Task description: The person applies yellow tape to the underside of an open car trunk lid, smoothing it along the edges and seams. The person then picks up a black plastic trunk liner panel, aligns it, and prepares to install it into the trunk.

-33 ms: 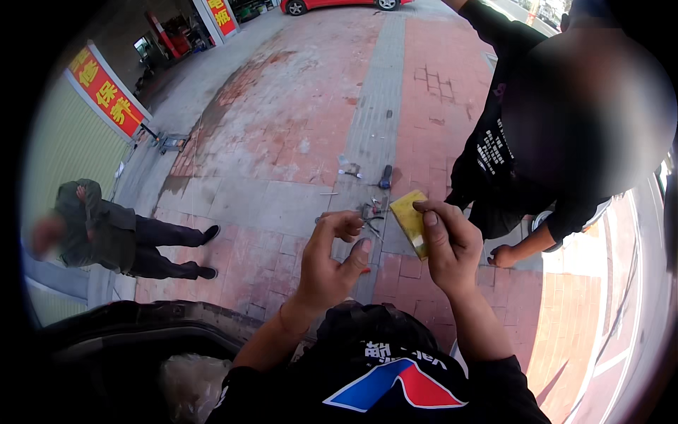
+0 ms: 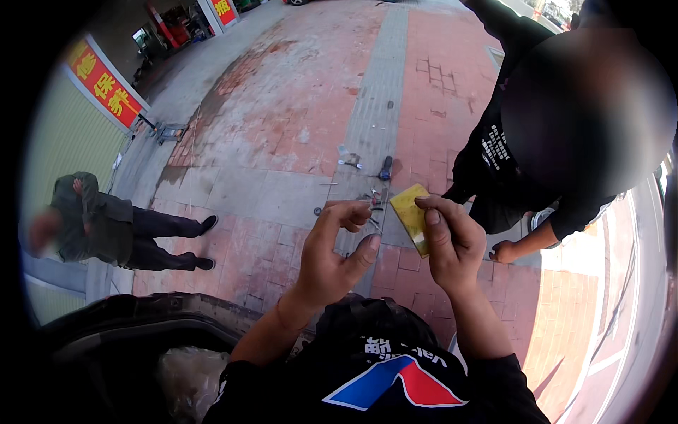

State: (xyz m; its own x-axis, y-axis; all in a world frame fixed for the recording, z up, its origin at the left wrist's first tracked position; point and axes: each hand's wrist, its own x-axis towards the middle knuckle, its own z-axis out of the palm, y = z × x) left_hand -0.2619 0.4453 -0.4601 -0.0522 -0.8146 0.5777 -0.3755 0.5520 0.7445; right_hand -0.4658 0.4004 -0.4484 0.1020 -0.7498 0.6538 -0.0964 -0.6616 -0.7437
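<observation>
In the head view, two bare hands are raised, apart. The right hand [image 2: 455, 240] grips one yellow card [image 2: 408, 218] between thumb and fingers; the card's upper end leans toward the left hand [image 2: 326, 261]. The left fingers curl loosely, a gap between them and the thumb. On the paving [image 2: 282, 194] beyond the fingertips lie one dark tool [image 2: 385, 168] and several small items, too blurred to count. Two other people stand nearby: one well left of the fingers [image 2: 99, 222], one to their right [image 2: 487, 134]. One clear bag [image 2: 194, 378] lies lower left.
</observation>
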